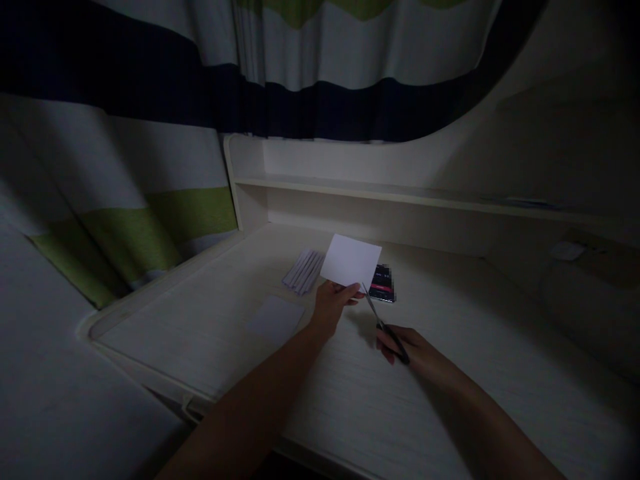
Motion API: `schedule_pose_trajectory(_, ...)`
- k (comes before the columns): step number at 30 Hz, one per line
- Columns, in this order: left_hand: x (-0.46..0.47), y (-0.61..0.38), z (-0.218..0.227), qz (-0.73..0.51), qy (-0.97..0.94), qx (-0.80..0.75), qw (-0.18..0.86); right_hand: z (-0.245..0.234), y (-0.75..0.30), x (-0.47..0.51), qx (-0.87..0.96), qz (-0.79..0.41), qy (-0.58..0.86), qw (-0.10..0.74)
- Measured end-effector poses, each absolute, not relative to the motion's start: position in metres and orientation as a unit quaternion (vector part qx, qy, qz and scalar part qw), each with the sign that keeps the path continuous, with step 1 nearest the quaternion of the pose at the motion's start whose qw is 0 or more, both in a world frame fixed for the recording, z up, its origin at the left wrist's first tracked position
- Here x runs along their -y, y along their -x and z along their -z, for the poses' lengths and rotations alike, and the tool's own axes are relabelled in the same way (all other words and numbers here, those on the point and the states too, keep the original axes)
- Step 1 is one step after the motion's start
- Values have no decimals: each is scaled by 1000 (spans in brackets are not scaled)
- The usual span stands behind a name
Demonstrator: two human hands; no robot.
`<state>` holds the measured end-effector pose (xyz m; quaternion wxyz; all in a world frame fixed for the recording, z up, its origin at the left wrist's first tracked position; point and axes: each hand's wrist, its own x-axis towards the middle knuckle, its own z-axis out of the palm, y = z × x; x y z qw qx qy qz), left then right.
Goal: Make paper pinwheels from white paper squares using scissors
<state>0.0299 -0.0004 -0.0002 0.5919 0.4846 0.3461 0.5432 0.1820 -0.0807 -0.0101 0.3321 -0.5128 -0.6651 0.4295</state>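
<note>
We pinch a white rectangular paper sheet (pixel 350 259) by its near edge, left hand (pixel 331 305); our right hand (pixel 407 347) grips black-handled metal scissors (pixel 384 327), tips at that edge.

Head-worn view, forward, down onto desk (pixel 450 293)

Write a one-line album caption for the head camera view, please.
The left hand holds a white sheet while the right hand holds scissors at its near edge, above a pale desk.
</note>
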Motion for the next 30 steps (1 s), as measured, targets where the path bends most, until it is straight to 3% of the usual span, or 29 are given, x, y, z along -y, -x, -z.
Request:
schedule_pose_trajectory(11, 2, -29, -4, -539, -498, -338, 590, 8, -184, 80, 666, -452, 511, 302)
schedule_pose_trajectory(30, 1, -27, -3, -535, -498, -304, 611, -2, -180, 86, 664, -457, 497, 320)
